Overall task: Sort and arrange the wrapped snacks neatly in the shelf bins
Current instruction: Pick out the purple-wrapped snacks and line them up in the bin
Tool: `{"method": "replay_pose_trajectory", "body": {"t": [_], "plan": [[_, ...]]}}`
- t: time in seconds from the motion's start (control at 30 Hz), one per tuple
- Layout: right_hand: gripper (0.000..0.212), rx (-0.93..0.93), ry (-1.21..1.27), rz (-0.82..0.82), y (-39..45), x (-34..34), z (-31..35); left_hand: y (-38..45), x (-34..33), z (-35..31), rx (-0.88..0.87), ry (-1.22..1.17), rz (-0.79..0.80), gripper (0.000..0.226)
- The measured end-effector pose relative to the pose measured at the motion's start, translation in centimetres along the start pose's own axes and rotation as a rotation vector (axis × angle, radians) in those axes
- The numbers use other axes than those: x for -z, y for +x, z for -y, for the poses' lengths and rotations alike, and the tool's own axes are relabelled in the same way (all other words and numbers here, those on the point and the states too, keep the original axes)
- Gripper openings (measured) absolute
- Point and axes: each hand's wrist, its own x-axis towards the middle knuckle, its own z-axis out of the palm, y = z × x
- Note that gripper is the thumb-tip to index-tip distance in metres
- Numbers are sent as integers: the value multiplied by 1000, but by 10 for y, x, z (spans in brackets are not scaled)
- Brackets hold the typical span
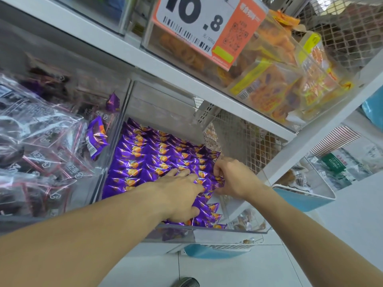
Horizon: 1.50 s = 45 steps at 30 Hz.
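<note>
Both hands are inside the clear bin [209, 232] on the lower shelf, which is packed w/ purple wrapped snacks [149, 160] laid in tidy overlapping rows running from the bin's back wall toward its front edge. Left hand [182, 193] lies flat on top of the packets near the front-middle of the bin, fingers spread and straight, pressing the rows down rather than gripping anything. Right hand [232, 177] sits at the bin's right wall, about mid-depth, fingers curled and pinching the edge of a purple packet at the end of the right-hand row; exactly which packet it has can't be told, wrappers overlap too much. The relation that matters: the loose end of the arrangement is the right-hand row, just beside the right hand and to the right of the left hand, so the right hand is the nearer one to seat it while the left holds the neighbours still. Long axis of the rows runs back-to-front, so prob. the packet needs to tuck in along that line, against the right wall. Front-right corner still looks less even than the rest. The next bin to the left holds clear-wrapped dark snacks [41, 141], w/ a couple of stray purple packets [96, 137] against the shared wall, well apart from either hand.
</note>
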Motion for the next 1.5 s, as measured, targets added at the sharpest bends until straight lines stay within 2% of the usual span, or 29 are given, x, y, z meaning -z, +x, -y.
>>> {"method": "replay_pose_trajectory", "body": {"t": [0.17,0.33,0.53,0.67,0.8,1.3,1.5], "plan": [[30,17,-98,18,-1,0,2,0,0,0,0,-5,-2,63],[29,11,-78,5,-1,-1,2,-1,1,0,-2,-4,1,63],[15,-113,-55,-23,0,-6,2,-2,1,1,-7,-3,-9,62],[19,-121,-60,-65,-1,-8,5,-3,2,0,-9,-1,-13,61],[24,-90,-52,-36,-1,-5,2,-2,2,1,-8,-3,-10,62],[8,-65,-61,-32,-4,-2,3,0,-1,2,-8,-10,-20,62],[17,-83,-19,-51,-3,-3,4,1,-1,2,-9,-7,-22,62]]}}
